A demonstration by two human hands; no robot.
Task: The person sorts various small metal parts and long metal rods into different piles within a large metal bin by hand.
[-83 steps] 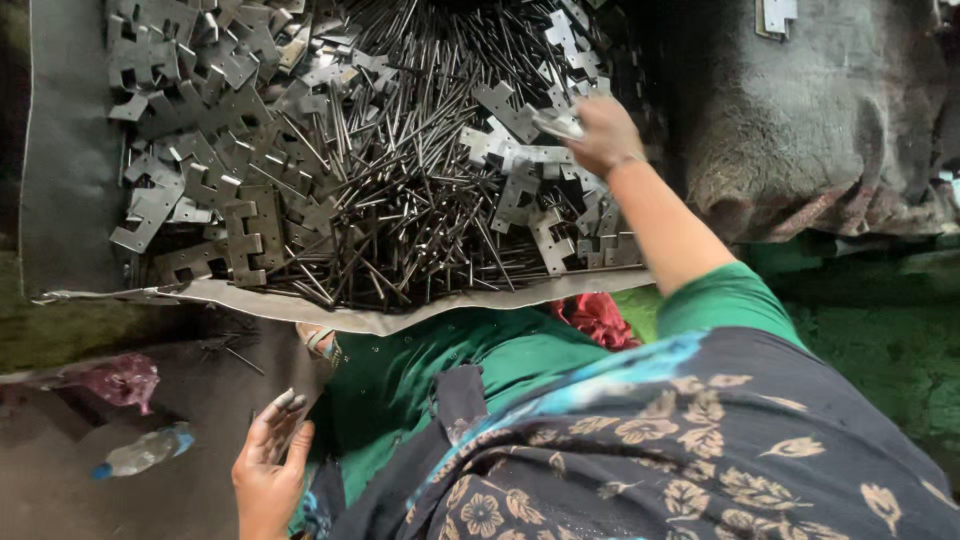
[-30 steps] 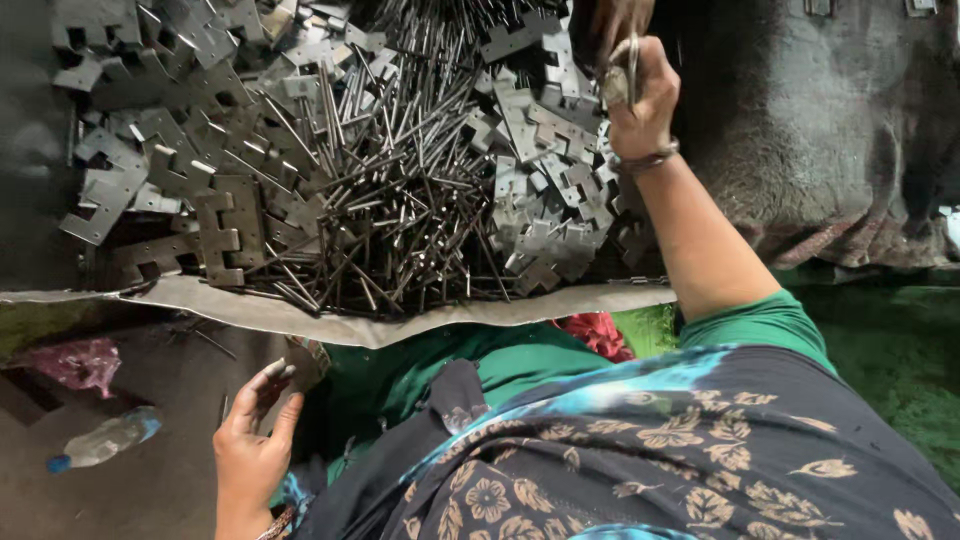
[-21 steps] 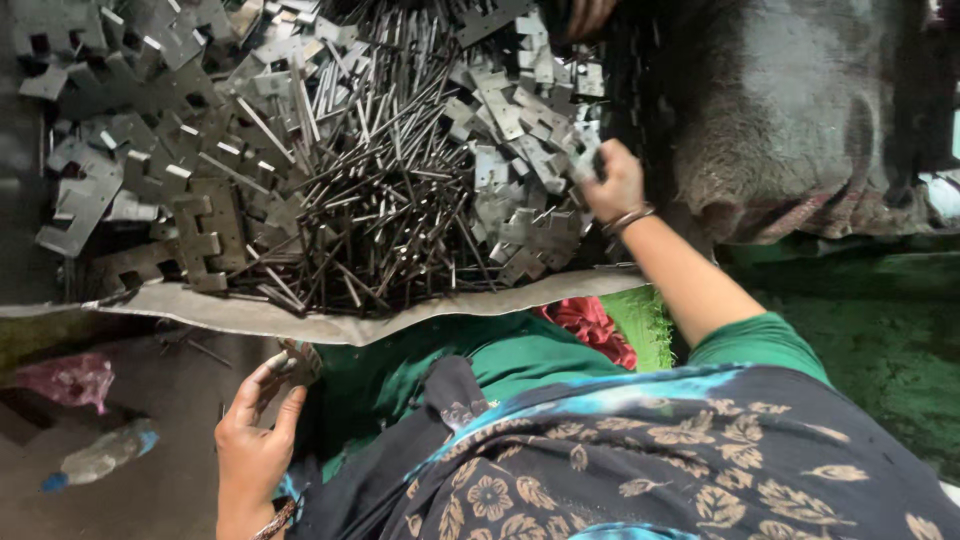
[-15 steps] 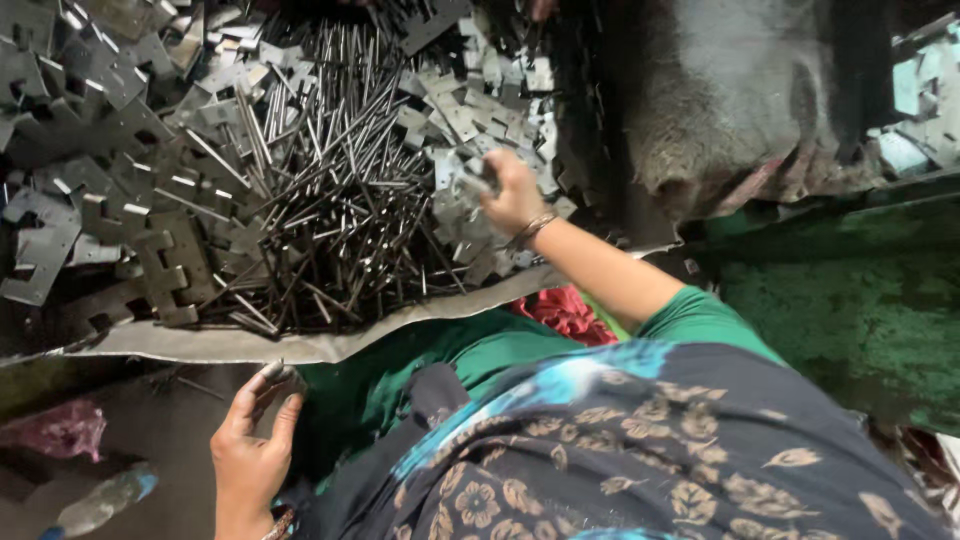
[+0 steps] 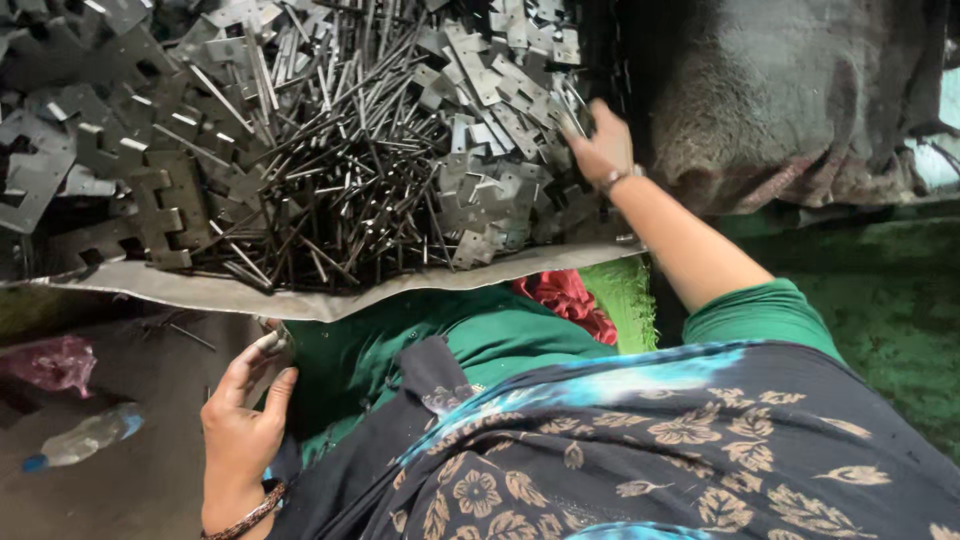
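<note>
Our right hand [image 5: 603, 148] reached into the flat hinge plates [image 5: 495, 190] at the heap's right edge, fingers curled, grip unclear; steel pins [image 5: 330, 170] lay mid-heap. Left hand [image 5: 240, 410] cupped one metal piece [image 5: 272, 345] at the lap. Judged: heap barely touched
</note>
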